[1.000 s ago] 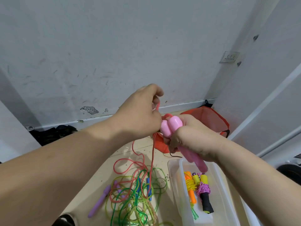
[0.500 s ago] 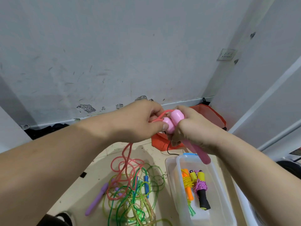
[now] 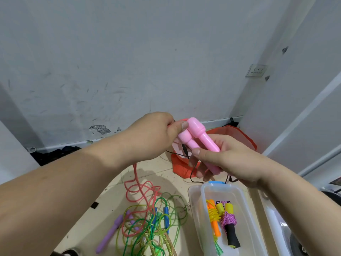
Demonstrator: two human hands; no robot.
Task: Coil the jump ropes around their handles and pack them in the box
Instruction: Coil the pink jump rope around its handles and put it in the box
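Pink handles [image 3: 200, 141] are gripped by right hand [image 3: 227, 160]; pink rope [image 3: 136, 172] is pinched by left hand [image 3: 153, 134]. Snagging in green tangle [image 3: 162, 225] is judged likely.

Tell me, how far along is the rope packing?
Done: an orange-handled rope and a yellow-handled rope lie coiled in the box. In hand: the right hand grips the pink handles together, and the left hand pinches the pink rope by their tops; most of it trails to the floor, unwound. Left: that coil, plus the tangle of green ropes.
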